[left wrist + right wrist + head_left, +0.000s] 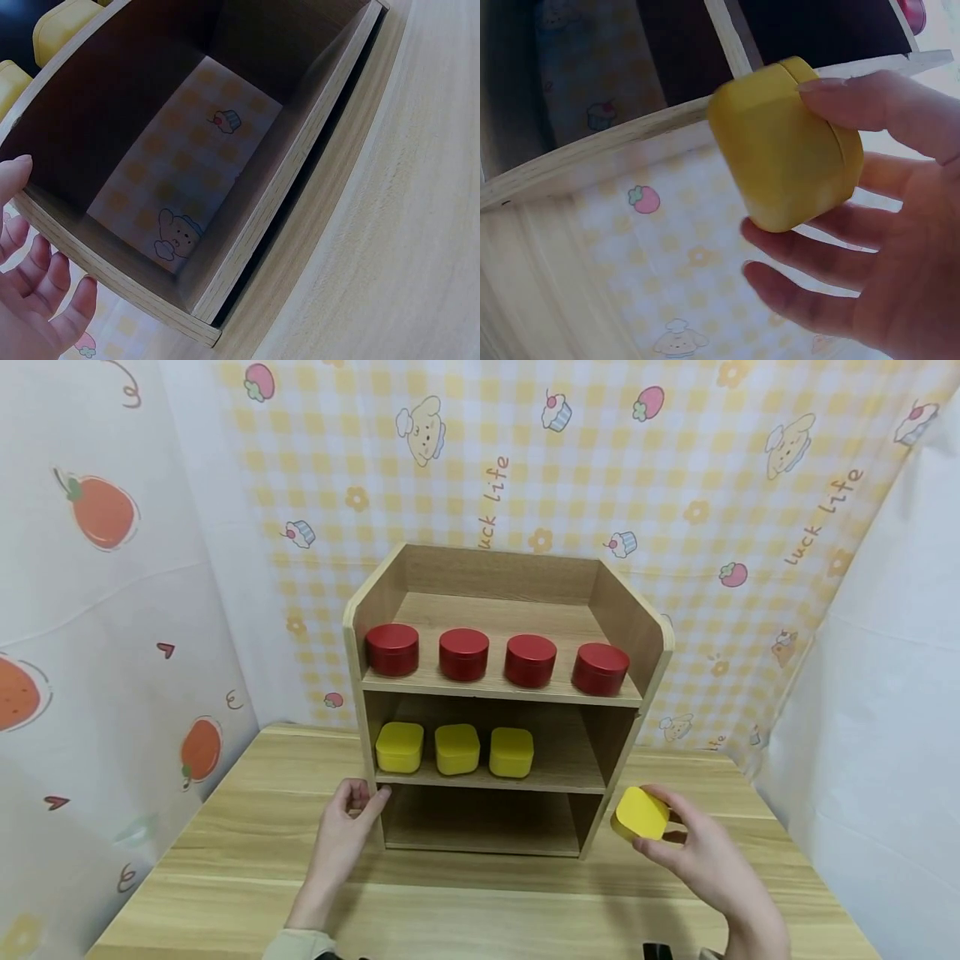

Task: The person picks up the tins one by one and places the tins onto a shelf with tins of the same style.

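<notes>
My right hand (701,852) grips a yellow square tin with rounded corners (641,815), to the right of a small wooden shelf (480,786). In the right wrist view the thumb presses one side of the lidded tin (780,150) and fingers support it from the other. My left hand (348,827) holds the shelf's left side panel near the bottom compartment. In the left wrist view its thumb lies over the panel's front edge (97,262), with the other fingers on the outside. A row of three matching yellow tins (457,749) stands on the middle board, towards the left.
Several round red tins (463,654) line the front of the top board. The shelf stands on a light wooden table (480,918). Behind it hangs a yellow checked cloth (480,460), with white sheets (885,693) at both sides.
</notes>
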{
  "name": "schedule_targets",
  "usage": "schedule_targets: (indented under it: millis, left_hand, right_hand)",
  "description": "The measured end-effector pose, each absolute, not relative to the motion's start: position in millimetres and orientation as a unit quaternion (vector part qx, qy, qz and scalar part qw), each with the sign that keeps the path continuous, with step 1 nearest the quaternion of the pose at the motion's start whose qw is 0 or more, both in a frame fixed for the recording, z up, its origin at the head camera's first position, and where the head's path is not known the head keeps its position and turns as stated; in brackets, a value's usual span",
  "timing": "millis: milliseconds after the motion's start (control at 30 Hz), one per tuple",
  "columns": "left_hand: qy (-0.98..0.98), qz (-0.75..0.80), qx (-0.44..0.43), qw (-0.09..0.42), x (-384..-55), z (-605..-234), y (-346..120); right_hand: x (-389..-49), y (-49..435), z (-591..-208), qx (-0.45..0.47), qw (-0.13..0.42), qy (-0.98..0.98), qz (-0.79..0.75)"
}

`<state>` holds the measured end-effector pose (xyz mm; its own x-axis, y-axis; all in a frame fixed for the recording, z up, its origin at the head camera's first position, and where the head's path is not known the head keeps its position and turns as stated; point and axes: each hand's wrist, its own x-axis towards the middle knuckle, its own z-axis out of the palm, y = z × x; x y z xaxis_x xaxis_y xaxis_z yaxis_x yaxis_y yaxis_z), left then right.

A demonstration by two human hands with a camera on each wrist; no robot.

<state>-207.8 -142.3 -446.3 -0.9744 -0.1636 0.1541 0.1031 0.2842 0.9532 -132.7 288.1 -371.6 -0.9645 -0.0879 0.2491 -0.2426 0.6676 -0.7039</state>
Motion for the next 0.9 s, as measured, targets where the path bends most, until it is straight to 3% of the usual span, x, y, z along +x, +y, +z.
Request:
schedule_targets:
  millis: [167, 467, 900]
  left_hand:
    - [-0.796, -0.596, 0.023, 0.104, -199, -430, -138]
    - [-0.798, -0.591, 0.019, 0.117, -212, -453, -144]
    - [-0.792, -0.596, 0.010, 0.132, -213, -458, -144]
  right_hand:
    - [-130, 285, -370, 0.110, 0.077, -0.909, 0.394]
    - [-127, 274, -366, 0.144, 0.076, -0.908, 0.387]
    - [-133, 240, -357, 0.158, 0.130, -0.925, 0.321]
